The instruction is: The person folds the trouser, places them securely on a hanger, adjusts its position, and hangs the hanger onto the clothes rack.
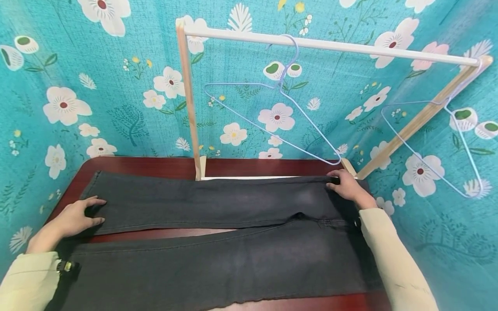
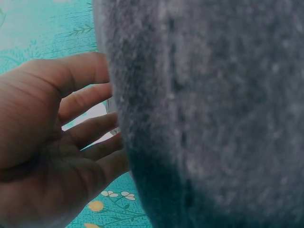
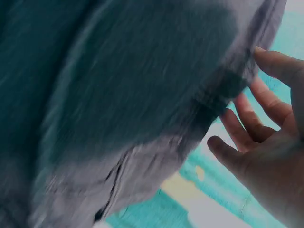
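A pair of dark grey trousers (image 1: 241, 263) lies spread out, legs to the left and the waist end at the right. My left hand (image 1: 71, 219) is at the hem end of the far leg, thumb and fingers apart. In the left wrist view, the fingertips of the left hand (image 2: 71, 123) meet or pass behind the cloth edge (image 2: 190, 95). At the far right corner, near the waist, is my right hand (image 1: 346, 185). The right wrist view has the right hand (image 3: 266, 133) with loosely bent fingers beside the trouser edge (image 3: 223, 80); firm contact is unclear.
Under the trousers is a dark red table (image 1: 116, 163). Behind them stands a wooden rack (image 1: 188, 95) with a white bar (image 1: 350, 46). One lilac hanger (image 1: 249, 119) hangs from the bar, another hanger (image 1: 424, 162) at the right post. A turquoise floral cloth (image 1: 148, 56) surrounds the table.
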Tool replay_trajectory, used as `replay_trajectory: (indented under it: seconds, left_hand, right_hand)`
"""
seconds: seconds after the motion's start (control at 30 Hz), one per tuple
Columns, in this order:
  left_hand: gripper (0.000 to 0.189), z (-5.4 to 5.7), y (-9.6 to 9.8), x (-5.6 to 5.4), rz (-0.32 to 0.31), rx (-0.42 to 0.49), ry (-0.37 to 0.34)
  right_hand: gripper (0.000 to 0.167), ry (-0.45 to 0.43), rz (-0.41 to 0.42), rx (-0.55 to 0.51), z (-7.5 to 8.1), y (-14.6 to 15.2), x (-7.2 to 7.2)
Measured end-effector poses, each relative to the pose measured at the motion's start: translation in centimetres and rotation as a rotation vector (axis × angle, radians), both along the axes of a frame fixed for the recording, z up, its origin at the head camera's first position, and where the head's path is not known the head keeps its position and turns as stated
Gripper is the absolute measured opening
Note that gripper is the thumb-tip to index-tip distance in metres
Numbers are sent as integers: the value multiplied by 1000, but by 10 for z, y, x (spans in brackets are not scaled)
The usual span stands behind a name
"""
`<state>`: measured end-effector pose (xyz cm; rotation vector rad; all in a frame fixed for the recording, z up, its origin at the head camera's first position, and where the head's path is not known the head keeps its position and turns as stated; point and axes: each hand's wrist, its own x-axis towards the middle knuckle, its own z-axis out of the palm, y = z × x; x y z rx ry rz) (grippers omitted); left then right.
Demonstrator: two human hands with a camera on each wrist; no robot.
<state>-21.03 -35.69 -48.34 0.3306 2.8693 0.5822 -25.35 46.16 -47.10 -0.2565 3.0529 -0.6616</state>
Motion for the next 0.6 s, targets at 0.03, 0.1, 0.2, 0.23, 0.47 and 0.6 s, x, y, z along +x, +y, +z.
replay_trajectory:
  seconds: [0.03, 0.1, 0.2, 0.23, 0.47, 0.6]
  left_hand:
    - [61, -1, 0, 0, -2, 2, 0]
    - [62, -1, -1, 1, 1, 9, -4]
    - [63, 0, -3, 3, 13, 16, -15]
    - [63, 1, -4, 3, 17, 18, -20]
    - [64, 4, -7, 3, 26, 11, -37]
    - [64, 4, -7, 2, 21, 8, -33]
  right_hand:
    - [38, -3, -17, -1, 2, 4, 4]
    - [44, -6, -78, 24, 6, 15, 13]
    - [57, -99, -211, 70, 13, 32, 31]
    - [61, -159, -256, 83, 15, 37, 37]
    - [100, -590, -389, 144, 26, 58, 75]
    - [124, -735, -338, 195, 27, 65, 98]
